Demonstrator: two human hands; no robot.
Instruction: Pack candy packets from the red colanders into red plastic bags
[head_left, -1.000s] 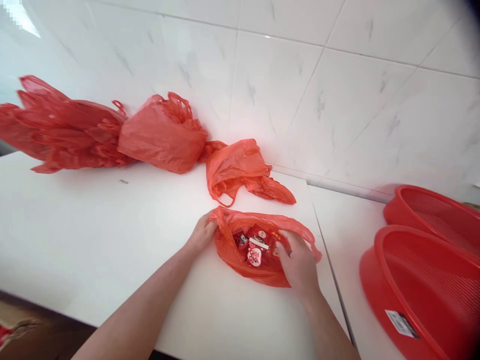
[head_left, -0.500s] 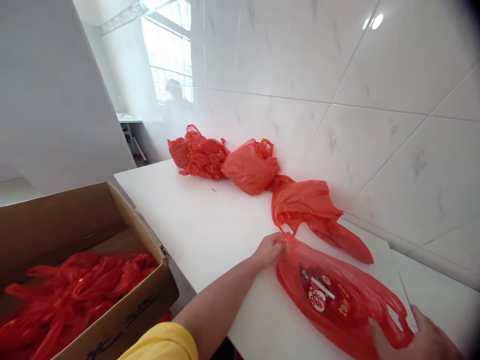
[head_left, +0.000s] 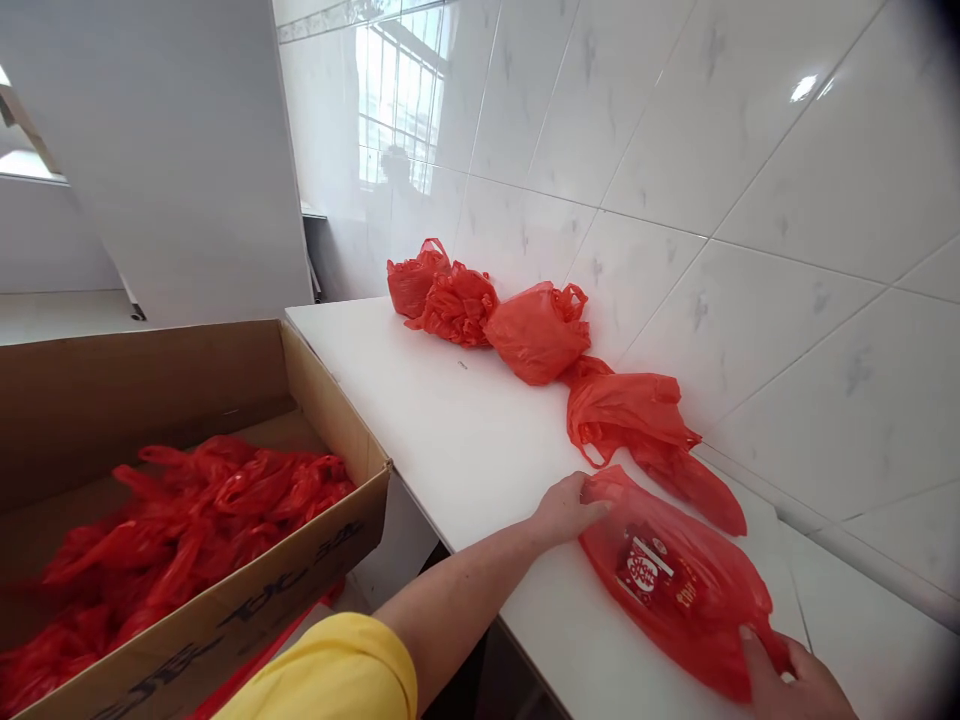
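A red plastic bag [head_left: 697, 600] lies on the white table, with dark printed items showing through its thin film. My left hand [head_left: 566, 512] pinches the bag's far left end between thumb and fingers. At the bag's near right end, my right hand [head_left: 799, 680] has its fingers closed on the handle part, partly cut off by the frame's lower edge. Just behind this bag rests another red bag [head_left: 630, 415], its tail stretched along the wall side. What the items inside the bag are is not fully clear.
More red bags stand along the tiled wall, one plump bag [head_left: 538, 335] and a crumpled bundle [head_left: 457, 305]. A cardboard box [head_left: 330, 405] with a heap of red bags [head_left: 217, 510] inside stands left of the white table [head_left: 420, 420]. A grey panel [head_left: 195, 160] rises behind the box.
My right hand has drawn the bag's handle end inward, and the handle loop is now folded in its grip. My left hand keeps its hold. The view has turned left.
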